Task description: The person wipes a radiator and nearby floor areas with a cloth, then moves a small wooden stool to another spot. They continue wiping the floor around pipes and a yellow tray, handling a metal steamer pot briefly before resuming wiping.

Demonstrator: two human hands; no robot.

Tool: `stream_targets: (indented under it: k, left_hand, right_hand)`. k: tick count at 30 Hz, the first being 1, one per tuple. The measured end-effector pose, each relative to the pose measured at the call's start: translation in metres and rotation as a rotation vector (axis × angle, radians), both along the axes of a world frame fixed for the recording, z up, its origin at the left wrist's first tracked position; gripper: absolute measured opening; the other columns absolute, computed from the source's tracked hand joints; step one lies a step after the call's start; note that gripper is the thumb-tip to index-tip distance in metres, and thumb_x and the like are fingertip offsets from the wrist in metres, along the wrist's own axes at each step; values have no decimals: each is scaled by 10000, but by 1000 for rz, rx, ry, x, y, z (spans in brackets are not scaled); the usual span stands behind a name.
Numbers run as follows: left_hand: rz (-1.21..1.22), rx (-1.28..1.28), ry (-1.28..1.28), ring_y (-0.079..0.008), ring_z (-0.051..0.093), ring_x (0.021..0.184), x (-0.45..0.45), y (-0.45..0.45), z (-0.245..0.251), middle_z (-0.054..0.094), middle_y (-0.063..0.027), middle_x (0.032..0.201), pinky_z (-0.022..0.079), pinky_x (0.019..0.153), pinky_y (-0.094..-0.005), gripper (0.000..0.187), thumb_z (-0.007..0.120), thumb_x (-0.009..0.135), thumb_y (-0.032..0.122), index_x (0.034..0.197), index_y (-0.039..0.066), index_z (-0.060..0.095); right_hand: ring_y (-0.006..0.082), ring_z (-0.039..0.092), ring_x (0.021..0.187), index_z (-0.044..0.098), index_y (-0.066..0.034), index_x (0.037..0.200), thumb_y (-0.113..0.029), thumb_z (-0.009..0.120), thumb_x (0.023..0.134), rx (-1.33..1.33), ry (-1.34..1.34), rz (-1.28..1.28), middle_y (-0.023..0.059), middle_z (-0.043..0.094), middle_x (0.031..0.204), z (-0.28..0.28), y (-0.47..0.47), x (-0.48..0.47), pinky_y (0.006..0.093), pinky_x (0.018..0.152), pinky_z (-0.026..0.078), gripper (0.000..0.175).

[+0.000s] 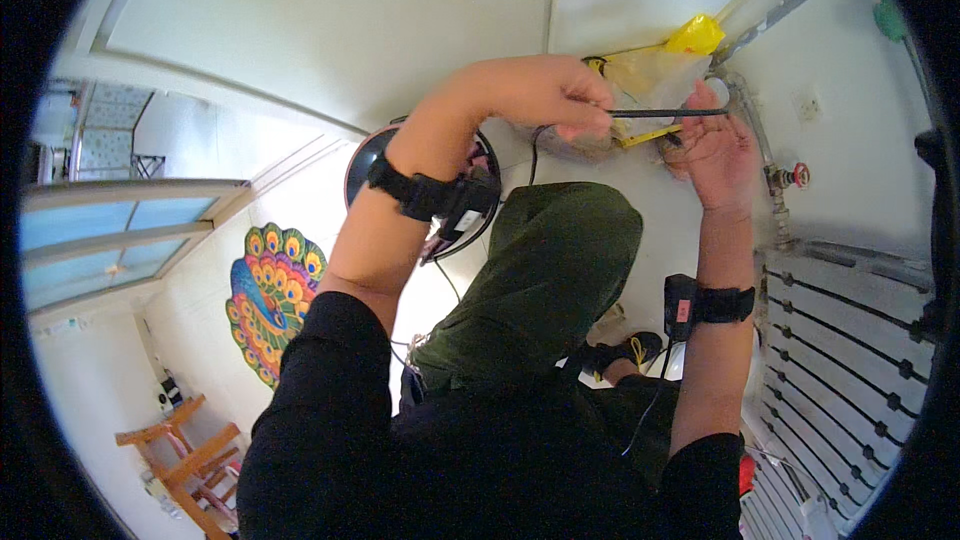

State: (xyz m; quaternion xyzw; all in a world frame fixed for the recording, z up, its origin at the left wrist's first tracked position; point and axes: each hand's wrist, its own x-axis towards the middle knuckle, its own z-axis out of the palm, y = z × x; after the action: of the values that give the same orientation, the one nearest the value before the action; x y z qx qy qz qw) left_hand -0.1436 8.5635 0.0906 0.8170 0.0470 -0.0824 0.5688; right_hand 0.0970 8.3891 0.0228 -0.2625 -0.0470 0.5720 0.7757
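Note:
My left hand [566, 96] is closed on one end of a thin black rod or cable [649, 114], which stretches level to my other hand. At its far end my right hand [716, 146] is slightly blurred, palm up, with the black length lying across the fingers; whether they grip it cannot be told. Below and between the hands are a translucent plastic bag [649, 79], a yellow strip [651, 136], perhaps a folding rule or tape, and a yellow plastic bag [696, 35] in the corner. A thin black cord [534, 157] hangs near my left hand.
A round dark container [367, 157] stands under my left forearm. On the right are a red valve handle [801, 175], pipes and a white radiator [832, 345]. My knee in green trousers [570, 255] is below. A wooden stool [184, 457] and a peacock mat [274, 300] are at left.

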Motion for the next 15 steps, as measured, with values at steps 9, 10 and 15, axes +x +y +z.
stream_targets:
  k: [9,10,15]
  left_hand:
    - [366,-27,-116,-71,513,728,-166,-14,3,563,24,737,437,672,-242,240,577,938,249,875,19,606]
    - [430,21,-74,-83,511,723,-186,-14,1,559,15,732,435,669,-250,252,570,937,253,866,13,604]
    - [813,107,-14,-118,485,692,-238,-25,-19,530,-7,695,421,648,-270,281,529,945,237,809,-3,577]
  right_hand:
    - [255,571,1034,556,-19,1117,-210,406,979,318,-224,186,100,625,1072,101,-31,31,404,875,484,280]
    - [245,572,1017,558,-32,1104,-203,407,982,272,-286,106,88,622,1035,115,-37,32,394,863,487,259]
    - [195,589,887,553,-86,1091,-226,443,991,8,-626,-50,65,606,937,176,-54,-18,320,749,505,205]
